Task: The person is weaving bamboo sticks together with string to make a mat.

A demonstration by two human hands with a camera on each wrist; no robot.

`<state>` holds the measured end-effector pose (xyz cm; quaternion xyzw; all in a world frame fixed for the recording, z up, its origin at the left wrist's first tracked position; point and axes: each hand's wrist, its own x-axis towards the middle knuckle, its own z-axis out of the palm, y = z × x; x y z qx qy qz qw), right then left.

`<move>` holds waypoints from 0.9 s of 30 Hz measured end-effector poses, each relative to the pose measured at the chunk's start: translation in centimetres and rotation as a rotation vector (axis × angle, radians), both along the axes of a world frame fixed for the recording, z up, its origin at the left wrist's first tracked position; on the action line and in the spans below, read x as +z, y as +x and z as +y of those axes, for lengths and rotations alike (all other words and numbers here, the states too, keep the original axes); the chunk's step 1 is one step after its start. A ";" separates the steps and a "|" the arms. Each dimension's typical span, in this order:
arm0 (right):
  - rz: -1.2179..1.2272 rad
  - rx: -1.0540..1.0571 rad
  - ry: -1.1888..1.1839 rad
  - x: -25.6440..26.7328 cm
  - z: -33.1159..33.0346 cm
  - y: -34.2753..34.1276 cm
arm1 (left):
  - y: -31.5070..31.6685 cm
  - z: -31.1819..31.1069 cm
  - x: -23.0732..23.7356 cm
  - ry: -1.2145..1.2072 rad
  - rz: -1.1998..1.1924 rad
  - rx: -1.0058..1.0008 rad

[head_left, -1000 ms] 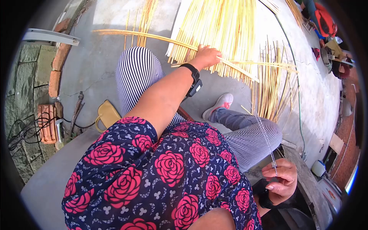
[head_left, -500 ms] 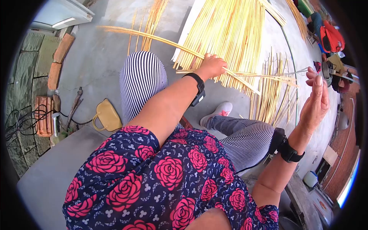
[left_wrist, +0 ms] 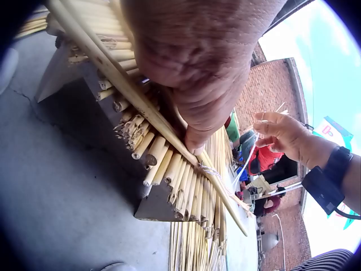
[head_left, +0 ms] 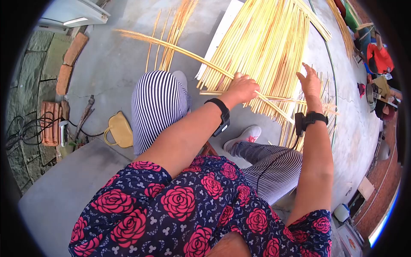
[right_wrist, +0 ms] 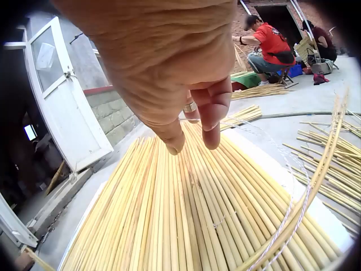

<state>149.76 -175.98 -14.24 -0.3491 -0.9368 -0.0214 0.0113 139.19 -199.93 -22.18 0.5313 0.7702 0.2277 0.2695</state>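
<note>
My left hand [head_left: 242, 91] grips long straw-coloured stalks [head_left: 184, 50] lying crosswise over the near end of a row of yellow stalks [head_left: 257, 47]. In the left wrist view, the thumb [left_wrist: 197, 141] presses at a crossing where white cord [left_wrist: 208, 169] wraps round the cross stalk [left_wrist: 132, 90]. My right hand [head_left: 311, 83] is raised over the right side of the row, thumb and fingers apart at their tips. A thin white cord [right_wrist: 307, 186] loops over the stalks and runs up to the right hand's fingers [right_wrist: 211, 113]. Its grip point there is hidden.
Loose stalks [head_left: 332, 103] lie on the concrete floor to the right, with more [head_left: 182, 25] at far left. A hose [head_left: 335, 77] runs beyond them. A yellow bag [head_left: 120, 130] lies near the left leg. Another person in red [right_wrist: 273, 45] sits in the background.
The right hand has come up from beside the right thigh, swung out drawing the cord to the right, then moved left over the stalks. The left hand keeps its grip.
</note>
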 end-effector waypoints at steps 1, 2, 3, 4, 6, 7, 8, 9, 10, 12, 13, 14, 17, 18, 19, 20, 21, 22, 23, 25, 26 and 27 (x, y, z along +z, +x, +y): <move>0.005 -0.048 -0.042 1.0 -1.0 -0.2 | 0.1 -0.1 -0.1 0.007 -0.001 0.003; -0.096 -0.118 -0.086 1.8 -2.1 -0.5 | 0.1 -0.2 -0.3 0.037 -0.005 0.008; -0.046 -0.074 -0.146 1.2 -2.1 -0.1 | 0.2 -0.2 -0.5 0.052 0.000 0.013; 0.004 -0.029 -0.205 0.1 -1.9 0.4 | 0.2 -0.2 -0.8 0.068 0.006 0.017; 0.140 -0.054 -0.444 -1.4 -2.3 1.4 | 0.3 -0.1 -1.1 0.080 0.012 0.017; 0.094 -0.106 -0.464 -0.9 -3.8 1.4 | 0.3 -0.2 -1.1 0.077 0.013 0.014; 0.050 -0.157 -0.481 -0.4 -5.3 1.5 | 0.2 -0.1 -1.0 0.076 0.017 0.011; 0.006 -0.208 -0.497 0.0 -6.2 1.4 | 0.2 0.0 -0.9 0.086 0.018 0.016; 0.190 -0.246 -0.742 -2.0 -6.4 2.2 | 0.2 -0.1 -0.9 0.095 0.018 0.021; 0.180 -0.269 -0.875 -4.8 -7.2 2.7 | 0.2 -0.2 -1.1 0.099 0.020 0.026; 0.132 -0.241 -0.838 -5.5 -7.5 2.5 | 0.2 -0.2 -1.2 0.100 0.019 0.027; 0.123 -0.263 -0.890 -6.1 -7.8 2.3 | 0.2 -0.1 -1.3 0.102 0.019 0.031; 0.072 -0.306 -1.025 -7.1 -8.8 1.4 | 0.2 -0.1 -1.4 0.118 0.038 0.036; 0.041 -0.309 -1.049 -6.9 -8.8 1.2 | 0.2 -0.1 -1.2 0.106 0.032 0.036; 0.010 -0.313 -1.073 -6.9 -8.8 0.9 | 0.2 0.0 -1.0 0.095 0.027 0.035; -0.006 -0.310 -1.087 -7.2 -8.7 0.8 | 0.2 0.0 -0.8 0.081 0.021 0.032; -0.019 -0.298 -1.078 -7.3 -8.5 0.8 | 0.3 0.0 -0.8 0.085 0.023 0.034; -0.033 -0.283 -1.067 -7.3 -8.4 0.8 | 0.4 0.0 -0.8 0.090 0.026 0.038; -0.043 -0.266 -1.057 -7.4 -8.4 0.7 | 0.3 0.0 -0.8 0.094 0.031 0.042; -0.085 -0.202 -0.928 -6.9 -9.0 0.5 | 0.3 0.0 -0.7 0.092 0.025 0.051; -0.092 -0.167 -0.871 -6.6 -9.1 0.4 | 0.3 0.1 -0.7 0.093 0.021 0.056; -0.099 -0.131 -0.815 -6.2 -9.3 0.2 | 0.3 0.2 -0.6 0.087 0.023 0.049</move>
